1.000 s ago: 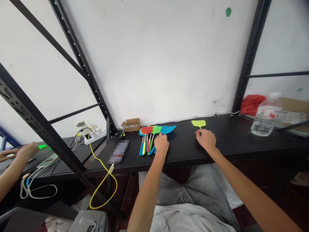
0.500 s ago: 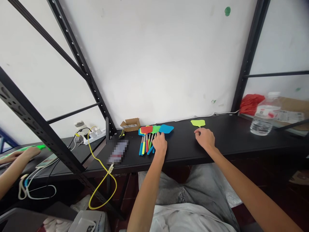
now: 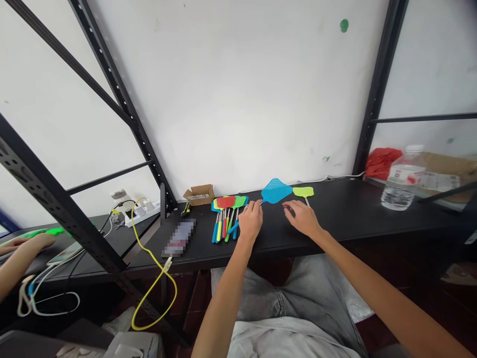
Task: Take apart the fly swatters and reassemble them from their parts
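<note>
My left hand (image 3: 251, 220) is closed around the metal shaft of a blue fly swatter (image 3: 276, 191), whose mesh head points up and to the right. The blue handle end sticks out left of the hand. Just right of the blue head, my right hand (image 3: 302, 217) hovers with thumb and fingers apart and nothing between them. Behind it a lime-green fly swatter (image 3: 303, 191) lies on the table, its handle mostly hidden by the hand. Left of my left hand, several fly swatters (image 3: 225, 203) lie overlapped, heads toward the wall, with red, yellow, green and blue parts.
A small open cardboard box (image 3: 199, 194) and a yellow-black cutter (image 3: 185, 210) sit at the left back. A blurred-out phone (image 3: 179, 237) with a yellow cable (image 3: 152, 253) lies nearer. At right stands a water bottle (image 3: 403, 179). Another person's hand (image 3: 39, 242) is at far left.
My left hand has drawn the blue swatter away from the pile, and its head has shifted right. My right hand has left the lime-green swatter and moved left, fingers now apart.
</note>
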A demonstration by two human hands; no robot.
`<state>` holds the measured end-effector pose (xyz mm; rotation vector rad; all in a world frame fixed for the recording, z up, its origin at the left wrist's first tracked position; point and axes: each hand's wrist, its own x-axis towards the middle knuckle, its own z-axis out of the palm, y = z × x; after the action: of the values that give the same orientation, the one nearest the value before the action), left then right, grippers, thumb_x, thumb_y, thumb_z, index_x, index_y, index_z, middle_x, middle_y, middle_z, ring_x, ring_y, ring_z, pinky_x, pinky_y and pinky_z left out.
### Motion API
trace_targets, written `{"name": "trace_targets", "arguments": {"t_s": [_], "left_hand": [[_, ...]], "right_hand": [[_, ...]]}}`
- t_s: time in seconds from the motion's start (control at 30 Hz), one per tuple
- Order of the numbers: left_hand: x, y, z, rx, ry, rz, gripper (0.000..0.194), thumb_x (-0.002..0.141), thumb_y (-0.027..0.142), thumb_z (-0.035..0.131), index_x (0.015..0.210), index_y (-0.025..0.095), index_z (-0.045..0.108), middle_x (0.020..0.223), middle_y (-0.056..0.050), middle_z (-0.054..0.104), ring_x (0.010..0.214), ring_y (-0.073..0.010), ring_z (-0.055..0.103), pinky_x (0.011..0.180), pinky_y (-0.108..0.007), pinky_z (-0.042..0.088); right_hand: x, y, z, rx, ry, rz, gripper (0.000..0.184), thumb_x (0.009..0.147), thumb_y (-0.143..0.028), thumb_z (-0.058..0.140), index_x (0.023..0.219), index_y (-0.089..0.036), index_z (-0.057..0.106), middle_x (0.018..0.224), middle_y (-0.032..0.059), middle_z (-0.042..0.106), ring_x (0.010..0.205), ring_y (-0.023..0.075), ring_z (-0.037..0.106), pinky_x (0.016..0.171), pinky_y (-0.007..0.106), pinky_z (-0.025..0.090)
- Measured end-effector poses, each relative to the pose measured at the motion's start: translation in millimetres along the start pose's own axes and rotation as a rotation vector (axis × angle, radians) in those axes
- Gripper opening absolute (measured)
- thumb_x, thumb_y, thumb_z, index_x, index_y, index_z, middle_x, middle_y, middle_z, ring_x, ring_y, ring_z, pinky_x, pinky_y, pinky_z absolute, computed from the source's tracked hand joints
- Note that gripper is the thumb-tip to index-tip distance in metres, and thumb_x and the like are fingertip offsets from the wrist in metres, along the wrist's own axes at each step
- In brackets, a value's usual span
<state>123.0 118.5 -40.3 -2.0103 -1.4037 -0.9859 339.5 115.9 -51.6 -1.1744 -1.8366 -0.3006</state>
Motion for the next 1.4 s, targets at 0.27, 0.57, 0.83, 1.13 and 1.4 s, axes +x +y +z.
{"name": "trace_targets", "arguments": {"t_s": [0.27, 0.57, 0.83, 1.13, 1.4], "left_hand": [[-0.1, -3.0, 1.4, -0.046, 0.000, 0.010, 0.037, 0.103, 0.030, 0.032, 0.128, 0.024, 0.059, 0.102, -0.007, 0.071, 0.087, -0.0169, 0.067, 0.067, -0.024, 0.044], [2.2, 8.3, -11.6, -0.124, -0.314, 0.036, 0.040, 0.103, 0.038, 0.027, 0.135, 0.030, 0.050, 0.120, -0.006, 0.067, 0.102, -0.0183, 0.065, 0.078, -0.024, 0.045], [1.9, 10.3, -11.6, -0.077, -0.351, 0.013, 0.035, 0.102, 0.041, 0.033, 0.126, 0.028, 0.054, 0.115, -0.006, 0.068, 0.093, -0.0194, 0.067, 0.074, -0.025, 0.044], [3.4, 9.4, -8.7, -0.026, -0.342, -0.054, 0.032, 0.101, 0.044, 0.032, 0.116, 0.028, 0.056, 0.099, -0.005, 0.073, 0.084, -0.0220, 0.069, 0.066, -0.026, 0.041], [3.7, 14.8, -11.1, -0.012, -0.356, -0.080, 0.034, 0.101, 0.045, 0.032, 0.117, 0.028, 0.057, 0.098, -0.005, 0.072, 0.084, -0.0217, 0.068, 0.067, -0.025, 0.041]], "right_hand": [[9.4, -32.1, 22.7, 0.570, -0.119, 0.217, 0.028, 0.088, -0.039, 0.057, 0.103, -0.021, 0.072, 0.091, 0.0064, 0.074, 0.069, 0.0184, 0.063, 0.065, 0.031, 0.048], [17.5, -31.8, 44.3, 1.345, -0.146, 0.736, 0.037, 0.067, -0.048, 0.080, 0.092, -0.021, 0.072, 0.093, 0.0061, 0.072, 0.067, 0.0144, 0.063, 0.052, 0.023, 0.043], [17.9, -29.4, 47.9, 1.354, -0.153, 0.746, 0.035, 0.060, -0.041, 0.086, 0.084, -0.019, 0.072, 0.085, 0.0052, 0.072, 0.072, 0.0163, 0.065, 0.056, 0.024, 0.045], [21.6, -35.5, 59.9, 1.267, -0.070, 0.768, 0.034, 0.060, -0.041, 0.083, 0.084, -0.019, 0.071, 0.085, 0.0049, 0.072, 0.075, 0.0183, 0.066, 0.055, 0.024, 0.044], [24.9, -30.8, 60.7, 1.321, -0.023, 0.807, 0.035, 0.054, -0.037, 0.087, 0.078, -0.020, 0.069, 0.081, 0.0037, 0.071, 0.069, 0.0161, 0.062, 0.060, 0.028, 0.048]]}}
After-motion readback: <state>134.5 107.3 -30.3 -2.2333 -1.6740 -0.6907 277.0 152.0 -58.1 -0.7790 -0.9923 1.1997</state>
